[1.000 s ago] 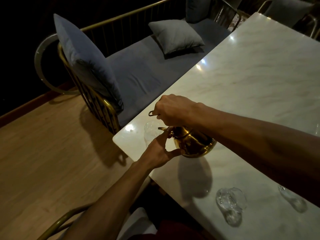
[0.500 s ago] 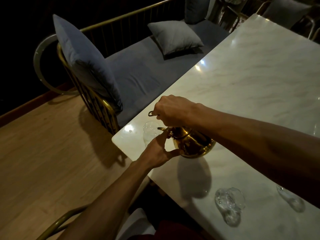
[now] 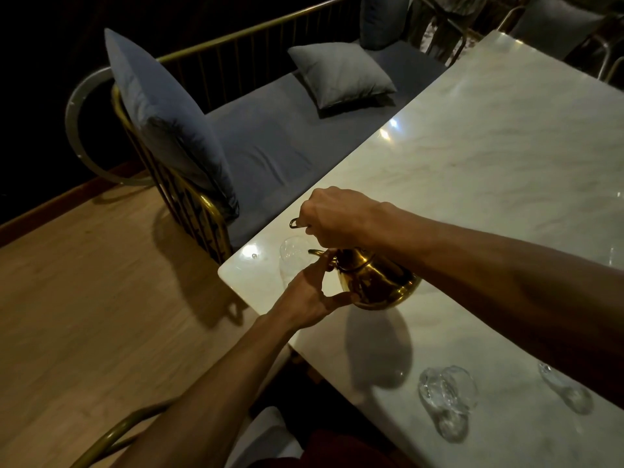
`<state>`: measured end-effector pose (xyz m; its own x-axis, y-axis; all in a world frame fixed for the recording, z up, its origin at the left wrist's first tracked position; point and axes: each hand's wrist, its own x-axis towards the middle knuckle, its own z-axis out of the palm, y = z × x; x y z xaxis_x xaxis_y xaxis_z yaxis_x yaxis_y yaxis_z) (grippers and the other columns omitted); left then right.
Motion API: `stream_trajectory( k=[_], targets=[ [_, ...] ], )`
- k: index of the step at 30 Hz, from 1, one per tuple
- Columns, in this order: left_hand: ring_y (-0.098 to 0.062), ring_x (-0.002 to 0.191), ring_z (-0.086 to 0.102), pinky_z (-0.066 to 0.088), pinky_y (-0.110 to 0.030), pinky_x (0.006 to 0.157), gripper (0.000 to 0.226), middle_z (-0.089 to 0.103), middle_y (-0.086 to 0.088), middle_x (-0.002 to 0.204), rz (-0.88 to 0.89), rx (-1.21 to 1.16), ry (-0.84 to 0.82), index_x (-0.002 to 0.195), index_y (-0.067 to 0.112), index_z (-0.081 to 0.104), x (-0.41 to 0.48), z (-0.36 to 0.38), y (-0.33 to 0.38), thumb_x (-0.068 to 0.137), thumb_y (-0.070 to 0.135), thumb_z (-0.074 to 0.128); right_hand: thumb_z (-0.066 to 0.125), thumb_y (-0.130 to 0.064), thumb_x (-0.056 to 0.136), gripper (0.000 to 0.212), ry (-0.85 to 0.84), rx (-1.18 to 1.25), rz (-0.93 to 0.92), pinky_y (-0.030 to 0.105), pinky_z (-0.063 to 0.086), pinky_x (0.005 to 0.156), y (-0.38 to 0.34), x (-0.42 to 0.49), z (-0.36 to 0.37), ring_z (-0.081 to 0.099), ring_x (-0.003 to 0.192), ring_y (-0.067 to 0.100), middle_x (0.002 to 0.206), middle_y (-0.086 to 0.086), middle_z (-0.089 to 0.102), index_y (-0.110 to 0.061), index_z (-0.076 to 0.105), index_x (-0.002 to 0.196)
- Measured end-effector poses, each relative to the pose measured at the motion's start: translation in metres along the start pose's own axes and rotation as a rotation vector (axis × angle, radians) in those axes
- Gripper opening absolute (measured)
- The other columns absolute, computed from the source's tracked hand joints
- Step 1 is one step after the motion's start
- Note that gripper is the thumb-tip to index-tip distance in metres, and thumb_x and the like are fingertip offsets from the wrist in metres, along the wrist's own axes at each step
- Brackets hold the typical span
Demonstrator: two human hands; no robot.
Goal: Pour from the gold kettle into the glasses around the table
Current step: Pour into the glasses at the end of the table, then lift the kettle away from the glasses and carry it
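Observation:
The gold kettle hangs tilted above the white marble table, its spout over a clear glass near the table's left corner. My right hand grips the kettle's handle from above. My left hand rests against the kettle's belly and spout base, supporting it beside the glass. No stream of liquid is visible. Two more clear glasses stand near the front edge, one at centre right and another partly hidden by my right forearm.
A gold-framed bench with grey cushions runs along the table's left side. Wooden floor lies to the left. A gold chair back curves at the bottom. Another glass shows at the right edge.
Almost nothing has changed. Both hands and the tilted kettle hold the same place over the glass; the view has shifted very slightly.

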<state>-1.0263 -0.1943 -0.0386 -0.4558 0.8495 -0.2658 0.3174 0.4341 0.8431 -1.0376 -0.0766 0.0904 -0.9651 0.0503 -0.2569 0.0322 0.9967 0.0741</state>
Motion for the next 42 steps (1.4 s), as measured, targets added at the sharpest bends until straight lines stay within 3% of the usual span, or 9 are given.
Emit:
stream_trajectory(
  k=[30, 35, 42],
  targets=[
    [-0.023, 0.132, 0.05, 0.044, -0.047, 0.109, 0.091, 0.049, -0.002, 0.148, 0.006, -0.013, 0.02, 0.153, 0.029, 0.023, -0.0002, -0.0017, 0.0006, 0.081, 0.047, 0.075, 0.061, -0.019, 0.094, 0.032, -0.013, 0.005, 0.012, 0.021, 0.04, 0.064, -0.0058, 0.0028, -0.0028, 0.069, 0.087, 0.02, 0.109, 0.008, 0.07, -0.008, 0.065, 0.124],
    [-0.022, 0.128, 0.053, 0.043, -0.027, 0.099, 0.089, 0.05, -0.002, 0.146, 0.025, -0.006, 0.02, 0.153, 0.027, 0.024, 0.0016, -0.0003, 0.0024, 0.082, 0.044, 0.075, 0.064, -0.017, 0.092, 0.031, -0.008, -0.017, 0.007, 0.024, 0.049, 0.064, -0.0047, 0.0019, -0.0054, 0.069, 0.085, 0.023, 0.107, 0.009, 0.071, -0.008, 0.066, 0.122],
    [-0.022, 0.132, 0.05, 0.044, -0.042, 0.109, 0.09, 0.05, -0.002, 0.146, 0.027, -0.001, 0.02, 0.153, 0.028, 0.024, 0.0001, -0.0008, 0.002, 0.081, 0.046, 0.076, 0.063, -0.017, 0.093, 0.031, -0.015, 0.0, 0.037, 0.024, 0.046, 0.062, -0.0037, -0.0008, -0.0073, 0.068, 0.081, 0.02, 0.104, 0.008, 0.071, -0.007, 0.066, 0.121]
  ],
)
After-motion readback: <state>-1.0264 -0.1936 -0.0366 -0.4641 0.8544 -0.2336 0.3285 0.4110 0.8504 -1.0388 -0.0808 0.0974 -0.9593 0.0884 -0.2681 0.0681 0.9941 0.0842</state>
